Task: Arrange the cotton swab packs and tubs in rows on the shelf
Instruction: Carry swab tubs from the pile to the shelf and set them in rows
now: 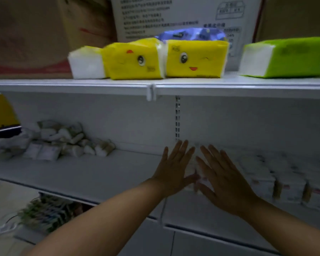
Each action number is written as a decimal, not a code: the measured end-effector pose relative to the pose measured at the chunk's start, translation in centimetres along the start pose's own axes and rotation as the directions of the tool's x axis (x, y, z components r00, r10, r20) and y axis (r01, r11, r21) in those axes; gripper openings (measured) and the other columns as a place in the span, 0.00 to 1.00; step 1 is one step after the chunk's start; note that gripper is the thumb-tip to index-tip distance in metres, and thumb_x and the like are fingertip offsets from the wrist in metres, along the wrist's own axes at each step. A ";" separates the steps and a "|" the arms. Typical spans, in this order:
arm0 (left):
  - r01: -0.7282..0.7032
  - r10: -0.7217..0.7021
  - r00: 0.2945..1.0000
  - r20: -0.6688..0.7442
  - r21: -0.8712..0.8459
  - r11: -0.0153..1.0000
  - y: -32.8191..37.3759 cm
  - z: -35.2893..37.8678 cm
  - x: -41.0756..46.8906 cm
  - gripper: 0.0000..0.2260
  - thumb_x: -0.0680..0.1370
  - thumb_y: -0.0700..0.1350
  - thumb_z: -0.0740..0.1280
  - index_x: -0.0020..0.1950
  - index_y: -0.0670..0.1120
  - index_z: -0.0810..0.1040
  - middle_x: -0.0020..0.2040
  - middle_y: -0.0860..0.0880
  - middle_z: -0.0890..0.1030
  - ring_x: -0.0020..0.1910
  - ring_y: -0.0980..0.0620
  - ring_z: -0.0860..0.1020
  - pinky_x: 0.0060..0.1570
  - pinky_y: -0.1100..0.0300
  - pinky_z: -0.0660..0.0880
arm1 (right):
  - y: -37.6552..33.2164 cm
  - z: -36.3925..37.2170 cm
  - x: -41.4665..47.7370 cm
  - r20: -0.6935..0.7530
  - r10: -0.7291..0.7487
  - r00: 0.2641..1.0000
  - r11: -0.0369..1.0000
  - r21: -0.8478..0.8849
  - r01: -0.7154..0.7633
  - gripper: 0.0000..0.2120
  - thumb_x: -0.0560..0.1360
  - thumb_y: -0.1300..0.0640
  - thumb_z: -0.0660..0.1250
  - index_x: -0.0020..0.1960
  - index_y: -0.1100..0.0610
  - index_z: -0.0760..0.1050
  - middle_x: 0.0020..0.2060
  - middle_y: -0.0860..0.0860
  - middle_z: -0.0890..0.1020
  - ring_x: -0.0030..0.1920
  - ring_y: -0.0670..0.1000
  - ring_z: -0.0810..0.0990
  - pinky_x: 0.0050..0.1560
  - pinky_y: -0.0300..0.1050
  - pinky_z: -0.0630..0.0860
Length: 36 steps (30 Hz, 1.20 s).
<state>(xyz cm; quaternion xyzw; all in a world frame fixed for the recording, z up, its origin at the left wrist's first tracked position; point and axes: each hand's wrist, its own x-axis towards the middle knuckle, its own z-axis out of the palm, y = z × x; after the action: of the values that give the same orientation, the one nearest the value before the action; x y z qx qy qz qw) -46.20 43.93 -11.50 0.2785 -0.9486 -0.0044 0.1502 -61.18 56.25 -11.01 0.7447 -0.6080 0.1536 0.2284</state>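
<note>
- Your left hand (174, 169) was flat, with straight fingers, against the left side of a white pack (195, 163).
- Your right hand (225, 182) was flat too, on its other side.
- That pack stood on the middle shelf (100, 174), at the left end of a row of packs (277, 182).
- A messy heap of packs (67, 143) lay well apart, on the left.

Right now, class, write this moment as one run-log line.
stage: straightening row; left hand: open, flat against white plastic-wrapped swab packs; right hand: open, same packs; loose pile of swab bags: left, unsorted
</note>
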 end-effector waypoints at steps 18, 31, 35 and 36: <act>0.558 -0.486 0.829 0.277 -0.346 0.754 -27.5 -5.7 -23.2 0.17 0.79 0.52 0.62 0.68 0.52 0.71 0.69 0.52 0.69 0.57 0.55 0.75 0.54 0.65 0.72 | -24.6 15.2 19.1 0.564 0.266 0.782 0.726 0.416 -0.547 0.33 0.76 0.45 0.63 0.76 0.49 0.52 0.76 0.47 0.50 0.75 0.49 0.54 0.72 0.43 0.57; 0.532 -0.576 0.817 0.026 -0.419 0.736 -34.9 -0.5 -12.8 0.29 0.78 0.46 0.61 0.76 0.49 0.53 0.77 0.51 0.54 0.75 0.53 0.54 0.67 0.63 0.57 | -23.5 22.7 33.5 0.476 0.714 0.514 0.218 0.547 -0.808 0.33 0.72 0.34 0.63 0.64 0.57 0.67 0.60 0.58 0.76 0.59 0.60 0.76 0.60 0.54 0.72; 0.485 -0.521 0.854 -0.016 -0.340 0.805 -37.1 1.3 -8.8 0.34 0.76 0.44 0.59 0.78 0.46 0.44 0.78 0.49 0.45 0.77 0.48 0.46 0.71 0.58 0.55 | -25.1 24.5 34.1 0.321 0.801 0.505 0.417 0.306 -0.856 0.34 0.68 0.27 0.55 0.64 0.50 0.68 0.61 0.53 0.75 0.62 0.57 0.73 0.61 0.52 0.68; 0.481 -0.514 0.857 -0.040 -0.296 0.825 -37.5 1.8 -8.1 0.33 0.77 0.45 0.58 0.78 0.46 0.45 0.78 0.49 0.46 0.77 0.48 0.45 0.72 0.59 0.50 | -25.1 24.7 34.3 0.309 0.809 0.500 0.421 0.291 -0.859 0.34 0.69 0.27 0.56 0.64 0.49 0.68 0.61 0.53 0.75 0.62 0.57 0.73 0.61 0.53 0.68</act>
<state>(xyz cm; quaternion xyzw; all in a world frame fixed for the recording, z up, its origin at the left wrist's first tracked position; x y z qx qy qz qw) -20.45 16.47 -18.96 0.4924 -0.8222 -0.1590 0.2370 -30.57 18.54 -18.47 0.3812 -0.8624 0.3242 -0.0762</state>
